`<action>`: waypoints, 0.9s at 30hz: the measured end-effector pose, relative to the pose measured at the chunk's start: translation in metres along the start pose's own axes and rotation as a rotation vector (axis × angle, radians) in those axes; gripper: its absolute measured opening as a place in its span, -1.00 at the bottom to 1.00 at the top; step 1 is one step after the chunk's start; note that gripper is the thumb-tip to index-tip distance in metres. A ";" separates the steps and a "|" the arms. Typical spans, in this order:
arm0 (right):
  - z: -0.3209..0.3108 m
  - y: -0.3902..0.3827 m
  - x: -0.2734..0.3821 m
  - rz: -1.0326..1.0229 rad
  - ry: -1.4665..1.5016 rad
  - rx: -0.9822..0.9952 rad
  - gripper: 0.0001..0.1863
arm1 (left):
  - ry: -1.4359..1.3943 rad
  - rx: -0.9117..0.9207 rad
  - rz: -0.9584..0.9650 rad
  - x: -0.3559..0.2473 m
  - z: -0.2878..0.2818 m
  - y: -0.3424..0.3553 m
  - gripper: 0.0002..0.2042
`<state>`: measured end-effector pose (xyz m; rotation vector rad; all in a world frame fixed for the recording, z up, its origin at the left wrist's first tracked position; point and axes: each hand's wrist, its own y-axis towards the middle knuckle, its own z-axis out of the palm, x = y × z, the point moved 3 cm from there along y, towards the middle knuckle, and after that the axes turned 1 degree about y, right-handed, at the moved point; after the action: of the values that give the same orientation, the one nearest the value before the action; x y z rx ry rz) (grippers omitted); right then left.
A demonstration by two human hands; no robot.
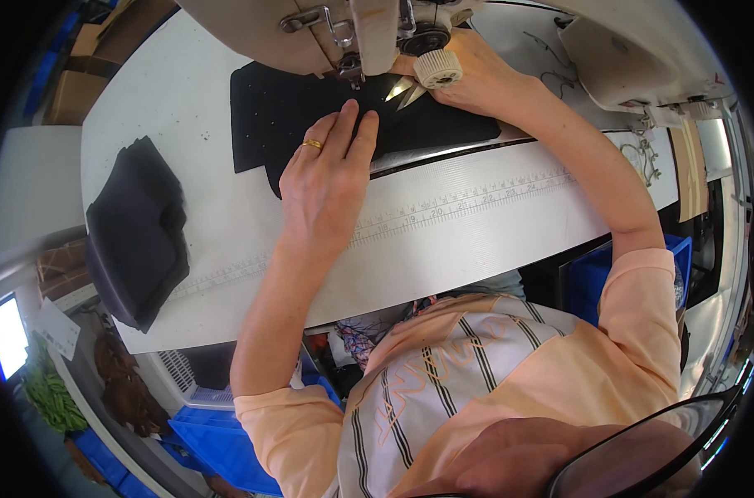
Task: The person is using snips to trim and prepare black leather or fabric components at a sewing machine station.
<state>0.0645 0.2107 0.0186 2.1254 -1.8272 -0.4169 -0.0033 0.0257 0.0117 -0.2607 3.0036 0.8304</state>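
Two hands (327, 178) (476, 79) work one black fabric piece (285, 116).

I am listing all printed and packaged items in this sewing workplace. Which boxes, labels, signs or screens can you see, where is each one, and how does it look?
Glowing white screen: far left edge, low, rectangular, bright.
White paper tag: just right of the screen, tilted, with small dark print.
Brown cardboard boxes: upper left, beyond the white table, stacked.
Blue plastic crates: under the table, lower left.
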 end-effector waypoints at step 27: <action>-0.028 -0.108 -0.087 0.586 0.111 -0.106 -0.52 | 0.016 -0.004 -0.011 0.002 0.004 0.005 -0.59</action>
<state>0.1601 0.3133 0.0012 1.4162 -2.1816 -0.2359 -0.0066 0.0311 0.0107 -0.2845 3.0127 0.8370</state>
